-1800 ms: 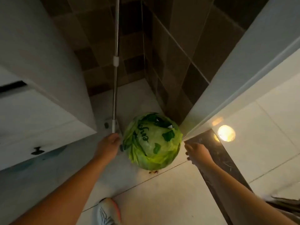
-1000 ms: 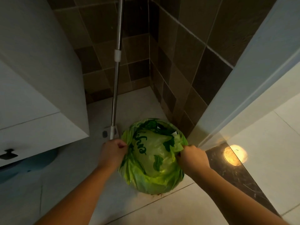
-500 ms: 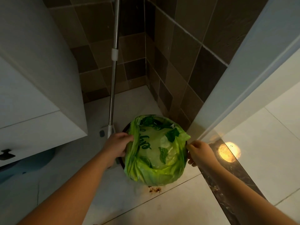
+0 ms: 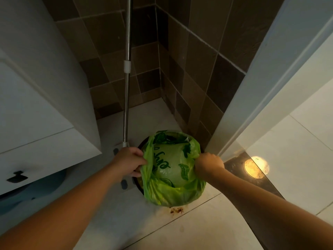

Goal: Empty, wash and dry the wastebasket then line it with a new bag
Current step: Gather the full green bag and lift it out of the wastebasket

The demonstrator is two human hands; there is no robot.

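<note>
A green plastic bag [image 4: 171, 177] with dark green print fills a round dark wastebasket [image 4: 139, 186] that stands on the floor in the tiled corner. Only slivers of the basket's rim show at the left. My left hand [image 4: 129, 162] pinches the bag's left edge. At the right edge, my right hand [image 4: 209, 164] is closed on the gathered plastic. The bag's mouth is bunched between the two hands and what is inside is hidden.
A metal mop pole [image 4: 127, 87] leans in the corner just behind the basket. A white cabinet [image 4: 36, 105] with a black knob stands at the left, a white door frame [image 4: 261, 87] at the right. A brown stain [image 4: 176, 211] marks the floor tile in front.
Both hands reached the basket and gripped the bag's edges. Since half a second ago, my right hand has closed on the right edge and the bag's rim has pulled inward off the basket.
</note>
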